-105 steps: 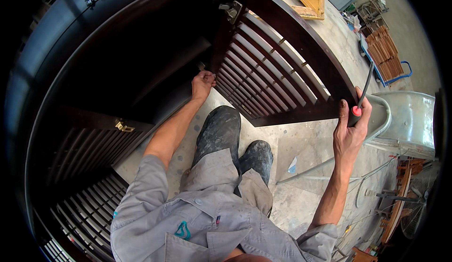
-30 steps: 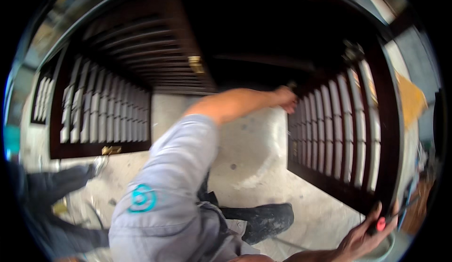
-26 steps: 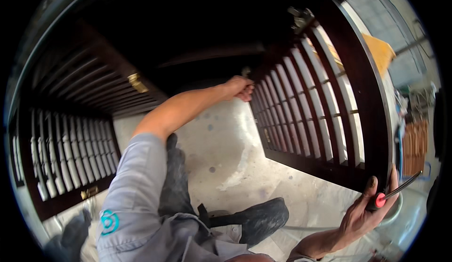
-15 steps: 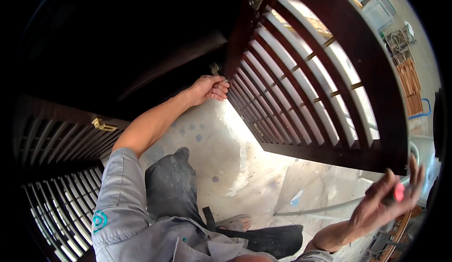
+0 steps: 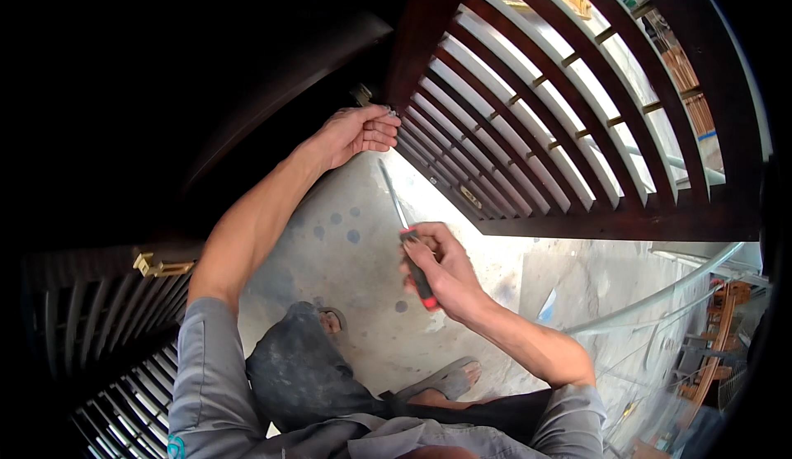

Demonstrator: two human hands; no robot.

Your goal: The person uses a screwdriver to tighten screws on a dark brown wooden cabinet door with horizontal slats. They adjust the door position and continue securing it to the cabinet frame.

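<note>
Head camera view, looking down past two grey sleeves: the person's left hand (image 5: 359, 135) was curled at the inner edge of a dark brown wooden slatted door (image 5: 615, 222), which stood at the upper right. Whether its fingers pinched anything could not be told. A small metal fitting (image 5: 361, 94) sat just above that hand. Lower and to the right, the right hand (image 5: 444, 271) grasped a red-and-black-handled screwdriver (image 5: 421, 283), its slim metal shaft slanting up toward the left hand, the tip just below it and apart. At the lower left, a brass-coloured latch (image 5: 161, 266) was fixed to a second dark slatted panel (image 5: 87, 267). Beneath lay a stained grey concrete floor (image 5: 371, 236), with the person's sandalled feet on it.
</note>
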